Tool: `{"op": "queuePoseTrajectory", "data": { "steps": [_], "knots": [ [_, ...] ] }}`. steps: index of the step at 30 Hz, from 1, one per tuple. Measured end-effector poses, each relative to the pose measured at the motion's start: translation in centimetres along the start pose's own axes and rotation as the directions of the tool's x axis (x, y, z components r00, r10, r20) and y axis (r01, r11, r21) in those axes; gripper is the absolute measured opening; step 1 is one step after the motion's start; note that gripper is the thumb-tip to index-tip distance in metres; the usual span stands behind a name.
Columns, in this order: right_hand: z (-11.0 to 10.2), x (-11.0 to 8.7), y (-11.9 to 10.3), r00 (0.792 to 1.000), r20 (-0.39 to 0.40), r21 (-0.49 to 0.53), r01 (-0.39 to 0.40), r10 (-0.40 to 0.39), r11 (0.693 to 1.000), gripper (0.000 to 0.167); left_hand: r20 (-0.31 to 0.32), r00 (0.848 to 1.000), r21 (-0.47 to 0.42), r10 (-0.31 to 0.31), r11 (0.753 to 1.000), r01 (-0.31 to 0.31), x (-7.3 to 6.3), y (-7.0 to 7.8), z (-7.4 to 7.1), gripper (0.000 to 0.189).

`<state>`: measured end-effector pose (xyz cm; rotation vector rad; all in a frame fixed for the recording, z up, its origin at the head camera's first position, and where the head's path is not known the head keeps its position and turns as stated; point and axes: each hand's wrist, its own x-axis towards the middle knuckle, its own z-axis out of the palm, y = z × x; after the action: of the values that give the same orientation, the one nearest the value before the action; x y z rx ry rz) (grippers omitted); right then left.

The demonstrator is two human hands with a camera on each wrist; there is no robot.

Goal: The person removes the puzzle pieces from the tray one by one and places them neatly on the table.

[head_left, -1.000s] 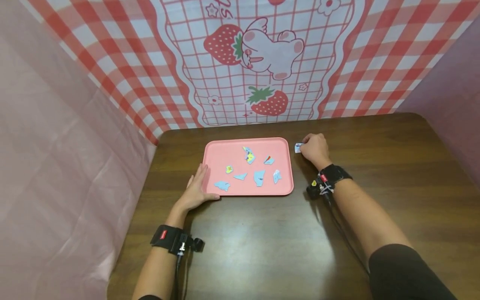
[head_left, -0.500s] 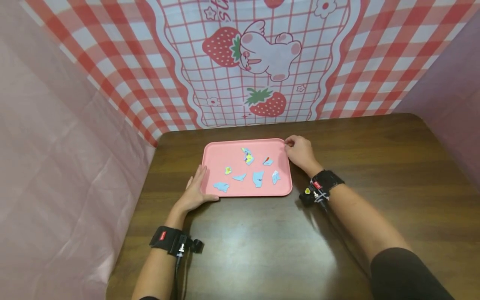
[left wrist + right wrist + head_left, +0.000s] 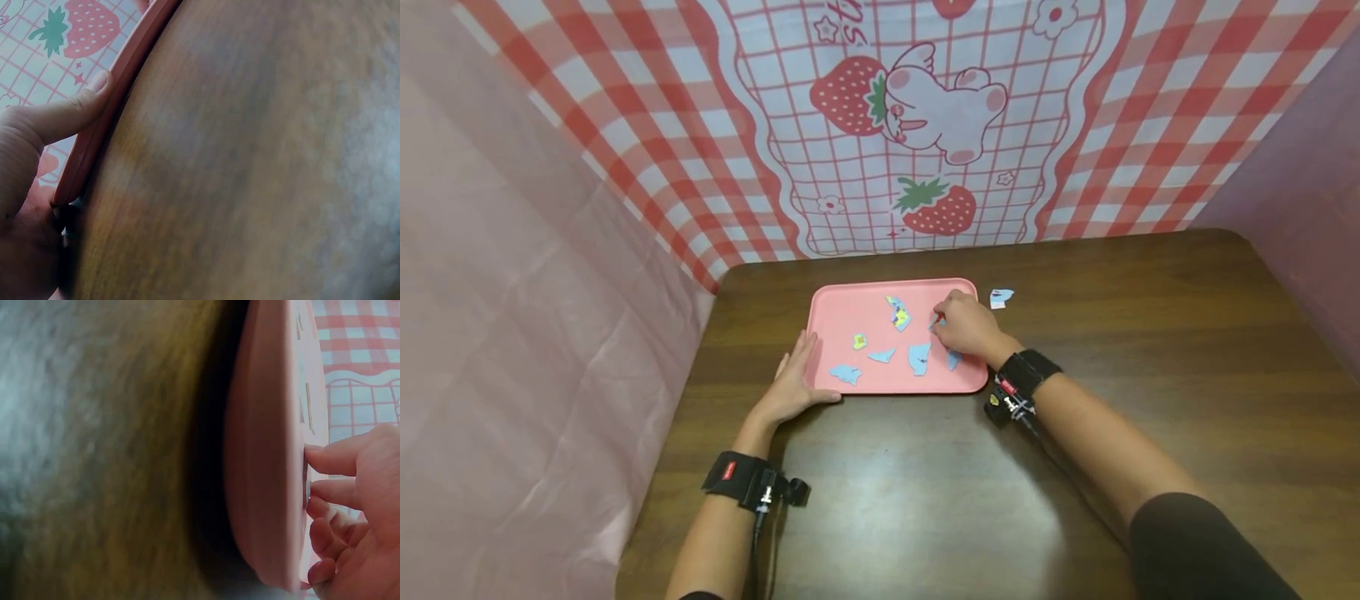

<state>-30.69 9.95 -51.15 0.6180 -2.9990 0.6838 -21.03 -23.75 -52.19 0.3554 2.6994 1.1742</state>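
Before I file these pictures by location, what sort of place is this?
Probably a cloth-screened indoor work corner: a brown wooden-looking table, a red-and-white strawberry-patterned cloth behind it, and wrinkled pale pink fabric at left.

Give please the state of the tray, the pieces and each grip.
pink tray: flat on table
left grip: spread, touching tray
right grip: touching red-marked piece, pinch unclear
red-marked piece: on tray, partly hidden
rightmost tray piece: partly hidden
tall patterned piece: on tray, untouched
yellow piece: on tray, untouched
narrow blue piece: on tray, untouched
broad blue piece: on tray, untouched
jagged blue piece: on tray, untouched
piece outside tray: lying on table
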Motion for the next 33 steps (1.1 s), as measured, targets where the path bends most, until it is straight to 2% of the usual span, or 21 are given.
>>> {"op": "queuePoseTrajectory", "data": {
  "steps": [3, 15, 23, 33],
  "knots": [
    [-0.06, -0.10, -0.07, 1.000, 0.018, -0.003, -0.024, 0.024, 1.000, 0.034, 0.003, 1.000, 0.001, 0.001, 1.000, -0.001, 0.10, -0.01, 0.02, 0.118],
    [0.06, 0.04, -0.15, 0.997, 0.027, 0.082, -0.067, 0.065, 0.994, 0.028, -0.006, 1.000, 0.001, 0.005, 1.000, -0.005, 0.19, -0.19, 0.02, 0.119],
    [0.14, -0.12, 0.13, 0.998, -0.059, 0.256, -0.019, 0.035, 0.967, 0.016, -0.001, 1.000, -0.001, 0.003, 1.000, -0.003, 0.10, -0.16, 0.10, 0.119],
    [0.07, -0.10, 0.35, 0.996, -0.076, 0.316, -0.020, 0.046, 0.948, 0.014, 0.000, 1.000, -0.002, -0.006, 1.000, 0.006, 0.13, -0.24, 0.11, 0.119]
  ]
}}
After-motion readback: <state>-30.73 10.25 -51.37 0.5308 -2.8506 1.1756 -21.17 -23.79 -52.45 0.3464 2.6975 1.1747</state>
